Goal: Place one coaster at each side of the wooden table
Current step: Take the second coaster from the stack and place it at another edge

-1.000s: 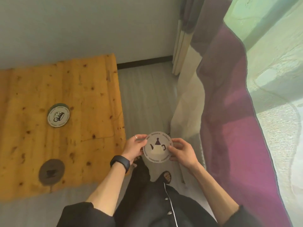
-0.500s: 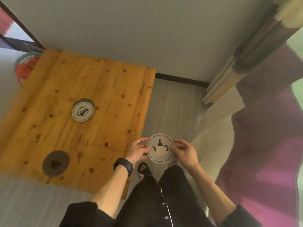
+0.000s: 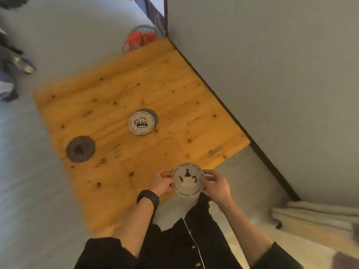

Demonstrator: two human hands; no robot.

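Black top w/ white piping [image 3: 191, 232] & buttons, sleeves pushed up, black wristband [image 3: 148, 198], 1 ring [image 3: 161, 171].

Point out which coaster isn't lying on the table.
The teapot coaster, pinched between the left hand and right hand. The dark coaster and the mug coaster both lie on the wooden table.

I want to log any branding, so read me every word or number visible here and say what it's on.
Round white teapot coaster held in both hands: rim lettering, too blurred to read.
Round white mug coaster on the wooden table: rim lettering, too blurred.
Round dark grey coaster: no text visible.
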